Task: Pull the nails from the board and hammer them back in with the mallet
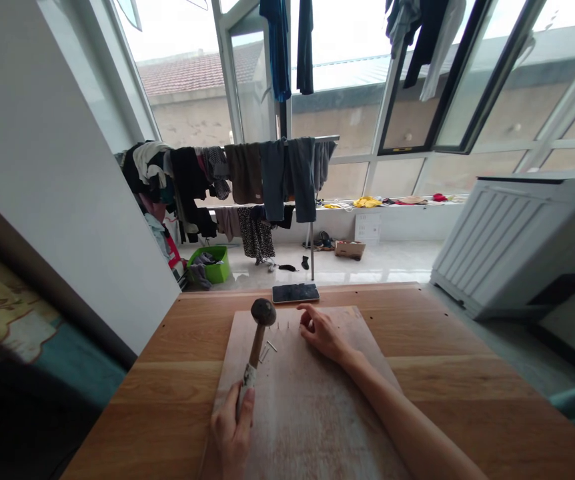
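Observation:
My left hand [231,435] grips the wooden handle of a hammer [258,337] near its lower end. The dark round head is raised over the far part of a pale wooden board [307,413]. My right hand [323,331] rests on the board to the right of the hammer head, fingers curled and pinched together near small upright nails [282,327]. What the fingertips hold is too small to make out. A few loose nails [267,348] lie on the board beside the hammer handle.
The board lies on a wooden table [447,373]. A dark phone [295,293] lies flat at the table's far edge. Beyond are a clothes rack with hanging laundry [247,180], a green basket [215,263], a white cabinet [522,233] at right and a wall [42,200] at left.

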`<state>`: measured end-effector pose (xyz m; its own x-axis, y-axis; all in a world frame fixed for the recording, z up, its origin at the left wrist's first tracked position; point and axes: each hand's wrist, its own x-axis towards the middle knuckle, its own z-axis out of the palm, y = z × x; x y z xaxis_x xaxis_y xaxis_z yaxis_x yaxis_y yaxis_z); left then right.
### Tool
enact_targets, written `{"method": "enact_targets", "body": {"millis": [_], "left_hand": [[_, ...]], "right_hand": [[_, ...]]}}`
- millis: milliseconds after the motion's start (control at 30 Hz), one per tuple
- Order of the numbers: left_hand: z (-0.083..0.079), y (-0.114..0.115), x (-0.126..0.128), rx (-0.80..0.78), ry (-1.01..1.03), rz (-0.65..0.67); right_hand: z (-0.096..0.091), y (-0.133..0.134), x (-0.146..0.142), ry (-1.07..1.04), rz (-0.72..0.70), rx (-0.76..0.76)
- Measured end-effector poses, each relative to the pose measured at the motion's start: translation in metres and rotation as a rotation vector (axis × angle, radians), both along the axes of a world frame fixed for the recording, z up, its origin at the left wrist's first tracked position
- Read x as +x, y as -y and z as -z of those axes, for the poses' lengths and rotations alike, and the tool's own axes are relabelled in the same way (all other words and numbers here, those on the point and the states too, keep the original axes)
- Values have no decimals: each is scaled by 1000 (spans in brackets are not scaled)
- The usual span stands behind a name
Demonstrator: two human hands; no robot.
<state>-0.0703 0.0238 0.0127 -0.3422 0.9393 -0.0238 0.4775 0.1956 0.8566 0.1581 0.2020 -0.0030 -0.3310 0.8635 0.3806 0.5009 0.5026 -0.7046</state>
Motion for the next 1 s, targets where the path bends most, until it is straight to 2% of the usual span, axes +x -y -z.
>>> {"method": "enact_targets", "body": {"millis": [167,267,333,567,800,933,1000], "left_hand": [[-22,-10,18,-42,59,190],[-32,-16,30,-76,11,248],[-34,-19,36,-90,-38,270],[-24,-23,38,-131,-78,308],[-16,-18,30,-112,-41,257],[1,1,5,-48,17,103],[12,11,-10,-22,11,3]], "right_hand": [[6,-2,-2,-46,17,-24],[8,-3,-3,-63,43,-38],[10,-4,-2,-45,58,-53],[11,-4,3,-9,41,-18],[10,-5,0,-25,48,-23],[-2,4,-2,12,65,115],[-15,15,-8,91,5,131]]}}
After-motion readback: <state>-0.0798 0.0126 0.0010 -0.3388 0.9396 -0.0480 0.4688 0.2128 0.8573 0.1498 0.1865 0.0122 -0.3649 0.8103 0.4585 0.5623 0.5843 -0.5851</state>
